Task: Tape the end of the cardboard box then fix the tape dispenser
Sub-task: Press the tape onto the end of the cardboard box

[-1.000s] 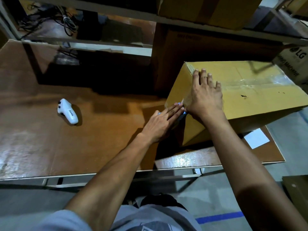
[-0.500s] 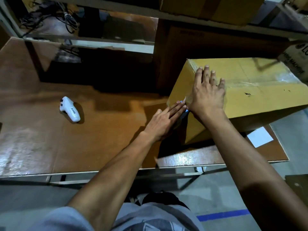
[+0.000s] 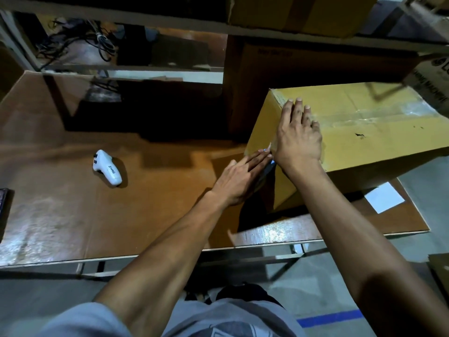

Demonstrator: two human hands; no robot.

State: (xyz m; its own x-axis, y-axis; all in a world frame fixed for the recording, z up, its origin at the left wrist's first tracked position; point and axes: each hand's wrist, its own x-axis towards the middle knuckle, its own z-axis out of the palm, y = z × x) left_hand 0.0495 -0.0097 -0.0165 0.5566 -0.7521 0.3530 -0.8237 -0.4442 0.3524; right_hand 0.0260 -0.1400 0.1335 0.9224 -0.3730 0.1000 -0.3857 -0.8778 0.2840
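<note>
A yellow cardboard box lies on the right of the brown table, with a clear tape strip along its top seam. My right hand lies flat, fingers spread, on the box's top left edge where the tape bends over. My left hand reaches along the box's shaded end face with its fingers stretched out. Under it is a dark tool with a blue and white tip, apparently the tape dispenser, mostly hidden.
A white handheld device lies on the table to the left. A white paper slip sits beside the box's near corner. Behind the box stand a brown carton, a printed carton and a shelf with another box.
Both hands keep almost the same places on the box's end. Only the view shifts slightly.
</note>
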